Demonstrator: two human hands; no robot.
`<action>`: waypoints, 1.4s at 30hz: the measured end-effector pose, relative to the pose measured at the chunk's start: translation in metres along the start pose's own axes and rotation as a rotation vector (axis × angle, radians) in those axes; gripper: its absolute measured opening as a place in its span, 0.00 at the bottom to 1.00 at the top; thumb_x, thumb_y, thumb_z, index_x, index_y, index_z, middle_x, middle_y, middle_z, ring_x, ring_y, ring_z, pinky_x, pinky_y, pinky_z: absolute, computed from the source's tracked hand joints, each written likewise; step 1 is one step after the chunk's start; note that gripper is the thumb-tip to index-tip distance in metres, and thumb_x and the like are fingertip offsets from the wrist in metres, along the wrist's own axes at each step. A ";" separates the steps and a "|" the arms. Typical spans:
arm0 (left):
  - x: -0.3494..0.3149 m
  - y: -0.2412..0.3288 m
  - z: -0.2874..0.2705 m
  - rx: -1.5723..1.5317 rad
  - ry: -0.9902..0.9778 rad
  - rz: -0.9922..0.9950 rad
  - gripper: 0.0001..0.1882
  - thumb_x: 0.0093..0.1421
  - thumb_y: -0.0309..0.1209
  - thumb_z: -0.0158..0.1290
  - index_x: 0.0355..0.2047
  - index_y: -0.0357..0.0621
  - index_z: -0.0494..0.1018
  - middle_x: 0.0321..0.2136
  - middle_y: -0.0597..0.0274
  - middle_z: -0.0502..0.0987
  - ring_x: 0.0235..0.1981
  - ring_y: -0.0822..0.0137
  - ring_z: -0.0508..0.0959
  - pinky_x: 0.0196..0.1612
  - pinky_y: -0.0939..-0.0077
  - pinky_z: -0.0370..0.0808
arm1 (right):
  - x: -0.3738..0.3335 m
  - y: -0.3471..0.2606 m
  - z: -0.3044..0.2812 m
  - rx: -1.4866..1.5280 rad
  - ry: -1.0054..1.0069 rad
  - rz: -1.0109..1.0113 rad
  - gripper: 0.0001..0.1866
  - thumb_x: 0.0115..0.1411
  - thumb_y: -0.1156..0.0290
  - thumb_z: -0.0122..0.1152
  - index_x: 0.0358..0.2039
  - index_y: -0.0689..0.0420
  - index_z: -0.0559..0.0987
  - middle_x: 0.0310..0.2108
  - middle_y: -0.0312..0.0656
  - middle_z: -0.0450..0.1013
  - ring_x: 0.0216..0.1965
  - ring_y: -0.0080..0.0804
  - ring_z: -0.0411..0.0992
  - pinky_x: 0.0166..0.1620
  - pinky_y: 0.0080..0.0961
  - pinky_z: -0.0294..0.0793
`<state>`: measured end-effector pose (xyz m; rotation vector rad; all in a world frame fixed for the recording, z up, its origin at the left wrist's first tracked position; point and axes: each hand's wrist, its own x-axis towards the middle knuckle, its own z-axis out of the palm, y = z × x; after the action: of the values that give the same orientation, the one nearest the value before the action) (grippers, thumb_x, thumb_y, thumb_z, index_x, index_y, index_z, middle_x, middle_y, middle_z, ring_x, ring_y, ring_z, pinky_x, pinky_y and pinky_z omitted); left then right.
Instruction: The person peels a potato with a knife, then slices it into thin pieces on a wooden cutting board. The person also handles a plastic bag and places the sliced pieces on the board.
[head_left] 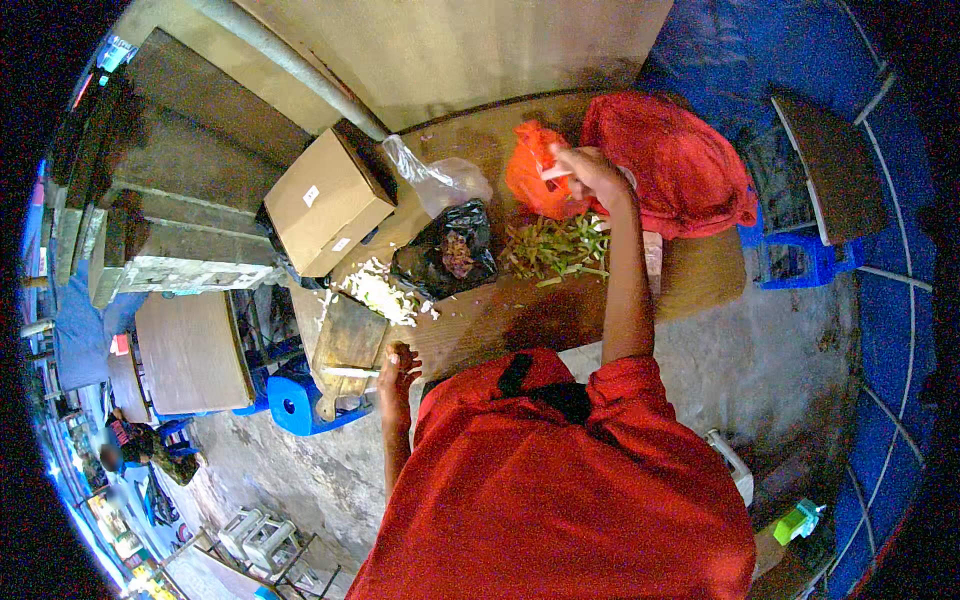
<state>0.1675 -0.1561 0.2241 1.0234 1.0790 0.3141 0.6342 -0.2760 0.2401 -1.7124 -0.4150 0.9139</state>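
My left hand [399, 367] is closed at the near edge of the table, beside a worn wooden cutting board [350, 335]. From it a knife [350, 372] points left, its pale blade over the board's near end; the handle is hidden in the fingers. My right hand [597, 178] reaches across to an orange plastic bag [530, 175], fingers closed on a small white piece [554, 172] in front of the bag. Below that hand lies a heap of green cut vegetable strips [560, 247]. White cut pieces [380, 291] are scattered beyond the board.
A black plastic bag [425, 262] with brownish-red bits lies mid-table, with a clear bag [450, 185] behind it. A cardboard box [330, 205] stands at the left, a large red bag [665, 165] at the right. A blue stool [290, 405] stands by the board.
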 end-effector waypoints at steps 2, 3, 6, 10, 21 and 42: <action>0.000 0.003 0.002 0.004 -0.017 0.007 0.30 0.57 0.54 0.48 0.49 0.41 0.67 0.40 0.57 0.73 0.39 0.67 0.73 0.43 0.73 0.68 | 0.008 0.008 0.003 -0.056 -0.068 0.122 0.25 0.58 0.46 0.54 0.28 0.59 0.75 0.14 0.36 0.70 0.09 0.22 0.64 0.13 0.20 0.66; 0.000 0.004 0.003 0.013 -0.012 0.021 0.30 0.57 0.53 0.48 0.49 0.41 0.67 0.40 0.57 0.74 0.39 0.67 0.73 0.43 0.73 0.68 | 0.011 0.018 0.003 -0.075 0.118 0.136 0.25 0.59 0.48 0.52 0.29 0.62 0.75 0.18 0.40 0.74 0.10 0.24 0.68 0.14 0.22 0.69; -0.001 0.006 0.001 -0.013 0.037 0.055 0.28 0.58 0.51 0.48 0.49 0.41 0.68 0.39 0.58 0.75 0.38 0.68 0.74 0.42 0.74 0.68 | 0.024 0.046 -0.014 -0.332 0.492 0.058 0.24 0.60 0.51 0.49 0.31 0.63 0.75 0.17 0.41 0.74 0.12 0.27 0.71 0.14 0.24 0.72; 0.001 0.003 -0.003 -0.160 0.063 0.003 0.24 0.57 0.47 0.51 0.46 0.41 0.69 0.36 0.61 0.74 0.34 0.70 0.73 0.39 0.75 0.68 | 0.033 0.064 -0.025 -0.454 0.549 0.115 0.22 0.60 0.52 0.48 0.29 0.60 0.77 0.14 0.41 0.73 0.10 0.29 0.70 0.14 0.26 0.71; 0.003 0.035 -0.007 -0.415 0.021 0.069 0.24 0.58 0.46 0.50 0.50 0.45 0.66 0.42 0.65 0.70 0.37 0.69 0.71 0.44 0.70 0.69 | 0.121 0.066 0.007 -0.775 0.350 -0.514 0.24 0.60 0.54 0.46 0.22 0.64 0.75 0.16 0.51 0.70 0.18 0.46 0.70 0.26 0.41 0.68; -0.048 0.065 -0.167 -1.077 0.038 0.302 0.27 0.63 0.56 0.35 0.34 0.45 0.70 0.22 0.63 0.72 0.24 0.67 0.73 0.36 0.68 0.74 | -0.102 0.026 0.366 -0.304 -0.912 -0.108 0.14 0.54 0.62 0.63 0.32 0.61 0.78 0.26 0.38 0.74 0.26 0.23 0.72 0.26 0.22 0.73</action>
<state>0.0202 -0.0648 0.2889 0.1929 0.6133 1.0269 0.2907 -0.1137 0.2150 -1.4213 -1.2831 1.5861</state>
